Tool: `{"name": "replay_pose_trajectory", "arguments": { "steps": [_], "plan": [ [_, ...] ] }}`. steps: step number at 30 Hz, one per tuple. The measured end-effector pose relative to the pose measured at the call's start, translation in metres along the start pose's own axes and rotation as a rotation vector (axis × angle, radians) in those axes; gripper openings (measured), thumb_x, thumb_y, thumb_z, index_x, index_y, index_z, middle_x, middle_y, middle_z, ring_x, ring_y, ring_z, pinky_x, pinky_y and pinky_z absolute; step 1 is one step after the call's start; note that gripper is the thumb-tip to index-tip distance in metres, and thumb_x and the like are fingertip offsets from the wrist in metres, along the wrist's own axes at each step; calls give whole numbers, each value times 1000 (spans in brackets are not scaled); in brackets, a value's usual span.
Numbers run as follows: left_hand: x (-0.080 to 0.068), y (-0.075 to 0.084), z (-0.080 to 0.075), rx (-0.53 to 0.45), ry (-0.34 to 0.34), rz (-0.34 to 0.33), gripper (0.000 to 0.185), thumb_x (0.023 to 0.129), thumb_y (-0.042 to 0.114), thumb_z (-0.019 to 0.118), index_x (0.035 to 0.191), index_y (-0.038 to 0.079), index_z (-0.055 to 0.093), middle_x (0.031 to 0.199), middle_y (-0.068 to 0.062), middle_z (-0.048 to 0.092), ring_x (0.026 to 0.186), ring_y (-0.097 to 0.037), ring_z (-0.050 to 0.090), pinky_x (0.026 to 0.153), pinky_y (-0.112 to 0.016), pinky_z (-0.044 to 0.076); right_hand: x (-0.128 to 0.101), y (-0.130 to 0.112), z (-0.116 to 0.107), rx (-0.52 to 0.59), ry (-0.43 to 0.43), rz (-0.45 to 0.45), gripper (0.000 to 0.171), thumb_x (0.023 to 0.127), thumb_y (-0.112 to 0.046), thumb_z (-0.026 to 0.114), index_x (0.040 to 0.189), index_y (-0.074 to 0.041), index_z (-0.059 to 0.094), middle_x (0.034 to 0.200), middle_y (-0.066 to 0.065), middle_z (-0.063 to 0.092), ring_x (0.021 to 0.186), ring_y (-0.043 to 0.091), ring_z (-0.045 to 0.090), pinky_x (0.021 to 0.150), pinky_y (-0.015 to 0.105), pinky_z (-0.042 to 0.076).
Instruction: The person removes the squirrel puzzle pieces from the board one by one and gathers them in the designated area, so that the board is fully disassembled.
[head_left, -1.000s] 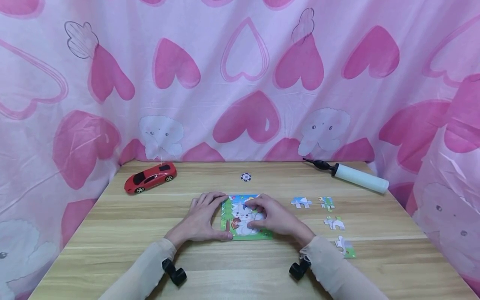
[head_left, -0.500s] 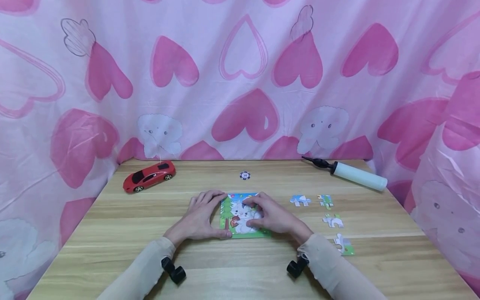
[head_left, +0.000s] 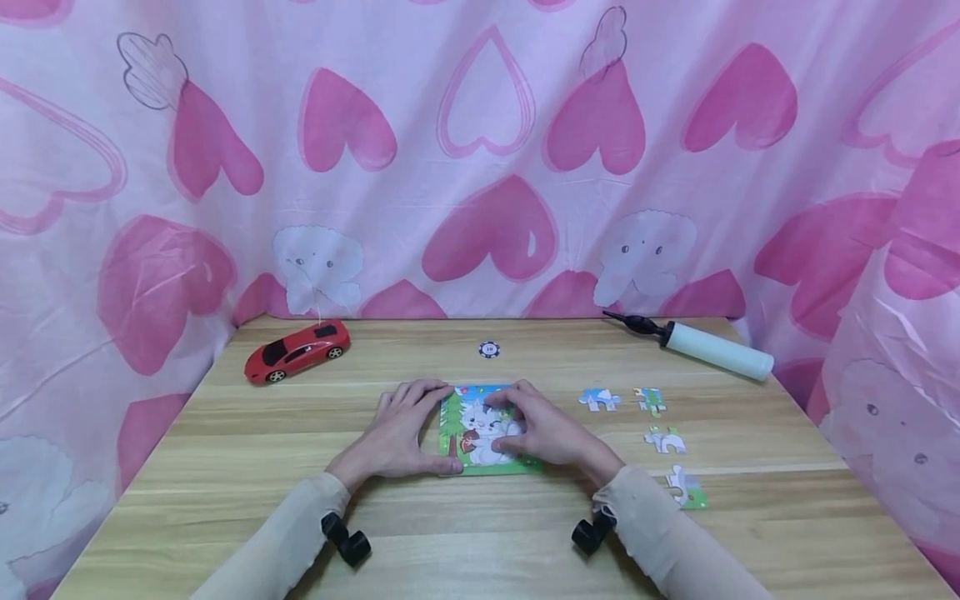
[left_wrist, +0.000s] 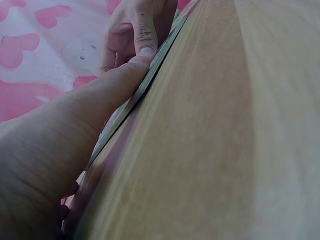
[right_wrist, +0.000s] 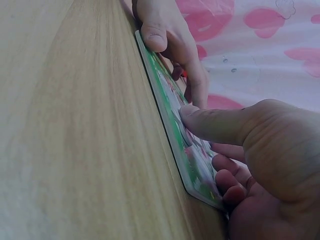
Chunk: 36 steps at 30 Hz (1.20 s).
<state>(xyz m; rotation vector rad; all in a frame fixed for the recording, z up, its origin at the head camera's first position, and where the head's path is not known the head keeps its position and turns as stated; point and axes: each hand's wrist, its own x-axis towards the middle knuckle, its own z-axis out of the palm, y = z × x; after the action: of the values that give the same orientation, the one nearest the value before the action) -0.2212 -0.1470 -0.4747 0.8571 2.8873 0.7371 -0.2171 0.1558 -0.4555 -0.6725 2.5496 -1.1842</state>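
1. Two hands stay on the colourful cardboard jigsaw board with a white cat picture (head_left: 480, 433), near the middle of the wooden worktop (head_left: 225, 467); over the last second nothing has shifted but the camera.
2. The left hand (head_left: 401, 433) lies flat, fingers straight, thumb pressed along the board's left edge.
3. The right hand (head_left: 543, 429) presses a piece into the picture, fingers curled over it, so seating continues.
4. Four loose jigsaw pieces (head_left: 666, 440) wait towards the right edge.
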Motion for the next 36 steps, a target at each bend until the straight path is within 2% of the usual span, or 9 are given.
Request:
{"name": "replay_pose_trajectory", "arguments": {
  "steps": [7, 13, 19, 27, 36],
  "plan": [
    [1, 1, 1, -4, 24, 15, 96, 96, 72, 71, 171, 19, 45, 173, -4, 41, 157, -31, 36, 116, -58, 33, 0, -1, 0, 10, 2, 9, 56, 99, -26, 88, 150, -23, 65, 143, -3, 58, 117, 19, 56, 103, 42, 50],
    [0, 1, 1, -20, 48, 31, 79, 105, 58, 67, 169, 16, 49, 170, -5, 45, 155, -32, 40, 116, -59, 34, 0, -2, -1, 4, -3, 5, 59, 99, -26, 88, 153, -21, 64, 140, -3, 59, 116, 19, 55, 103, 42, 50],
    [0, 1, 1, -27, 47, 31, 73, 107, 50, 66, 169, 16, 48, 170, -6, 45, 156, -32, 39, 116, -60, 33, -1, -3, -1, -1, -2, 5, 61, 99, -26, 89, 154, -20, 63, 139, -2, 60, 115, 18, 56, 101, 40, 51],
    [0, 0, 2, -21, 39, 11, 74, 106, 52, 67, 169, 18, 48, 170, -5, 45, 156, -31, 39, 117, -60, 34, 0, -3, -1, 10, 2, -7, 61, 98, -23, 89, 153, -20, 62, 137, -2, 60, 113, 18, 55, 98, 37, 51],
    [1, 2, 0, -22, 36, 2, 74, 106, 53, 68, 169, 18, 49, 170, -5, 45, 155, -31, 40, 116, -59, 34, 0, -4, 1, 18, 39, -17, 63, 95, -18, 91, 151, -22, 63, 127, -3, 59, 105, 19, 55, 88, 32, 51]
  ]
}}
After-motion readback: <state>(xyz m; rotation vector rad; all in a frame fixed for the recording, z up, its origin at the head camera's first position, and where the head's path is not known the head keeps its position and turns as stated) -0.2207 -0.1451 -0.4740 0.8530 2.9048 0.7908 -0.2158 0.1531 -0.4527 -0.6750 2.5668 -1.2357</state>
